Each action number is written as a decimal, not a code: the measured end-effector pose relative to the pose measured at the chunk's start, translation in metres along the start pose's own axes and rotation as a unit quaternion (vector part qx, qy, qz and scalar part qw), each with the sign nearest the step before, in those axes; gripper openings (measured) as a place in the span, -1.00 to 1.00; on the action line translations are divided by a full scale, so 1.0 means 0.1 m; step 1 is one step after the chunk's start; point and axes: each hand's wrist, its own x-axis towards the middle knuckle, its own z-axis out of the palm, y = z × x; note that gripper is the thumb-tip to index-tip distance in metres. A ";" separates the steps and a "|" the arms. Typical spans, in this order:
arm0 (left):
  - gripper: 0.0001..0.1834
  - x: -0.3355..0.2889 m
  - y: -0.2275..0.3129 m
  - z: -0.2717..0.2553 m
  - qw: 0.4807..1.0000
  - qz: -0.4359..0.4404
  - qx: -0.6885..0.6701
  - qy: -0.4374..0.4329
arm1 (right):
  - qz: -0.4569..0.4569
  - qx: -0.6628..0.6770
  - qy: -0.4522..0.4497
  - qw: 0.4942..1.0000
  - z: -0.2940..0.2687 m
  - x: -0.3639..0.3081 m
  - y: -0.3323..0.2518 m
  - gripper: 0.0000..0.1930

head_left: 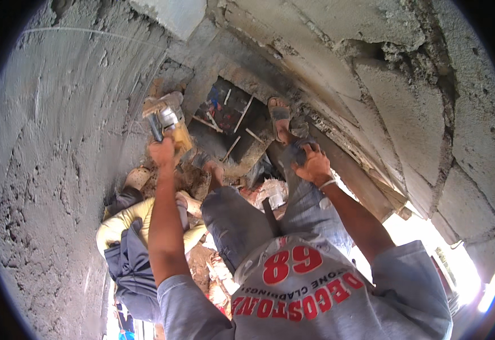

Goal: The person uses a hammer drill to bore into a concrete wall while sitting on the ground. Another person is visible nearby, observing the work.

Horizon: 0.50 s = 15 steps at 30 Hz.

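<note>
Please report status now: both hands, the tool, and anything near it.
Left hand grips plastering trowel, raised by grey wall. Right hand rests on own knee. Another person crouches below.

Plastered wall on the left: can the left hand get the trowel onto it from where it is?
Probably yes. The left hand grips the trowel, raised right beside the grey wall, with nothing visible between them. The right hand rests on the knee, out of the way.

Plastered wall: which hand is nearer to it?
Left. The left hand, gripping a plastering float, is up close beside the plastered wall. The right hand rests on the person's right knee, well away from it.
</note>
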 end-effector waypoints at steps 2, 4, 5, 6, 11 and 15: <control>-0.77 0.30 -0.13 -0.14 0.950 -0.160 -0.209 -0.169 | 0.027 0.073 -0.042 0.996 0.01 -0.04 0.06 -0.29; -0.84 0.30 0.03 -0.12 0.944 -0.157 -0.220 -0.191 | 0.017 0.036 -0.011 0.999 0.17 -0.09 0.13 -0.30; -0.87 0.28 0.19 -0.09 0.942 -0.155 -0.223 -0.196 | 0.006 0.019 0.003 1.000 0.26 0.02 0.20 -0.30; -0.87 0.14 0.29 -0.13 0.953 -0.164 -0.188 -0.172 | -0.008 0.001 0.005 1.000 0.33 -0.05 0.23 -0.27; -0.88 -0.06 0.56 -0.08 0.968 -0.118 -0.192 -0.108 | 0.004 -0.022 -0.036 0.999 0.18 0.26 0.20 -0.24; -0.90 -0.65 0.89 -0.15 0.956 -0.108 -0.265 -0.065 | -0.004 -0.008 -0.035 0.999 0.28 0.23 0.32 -0.36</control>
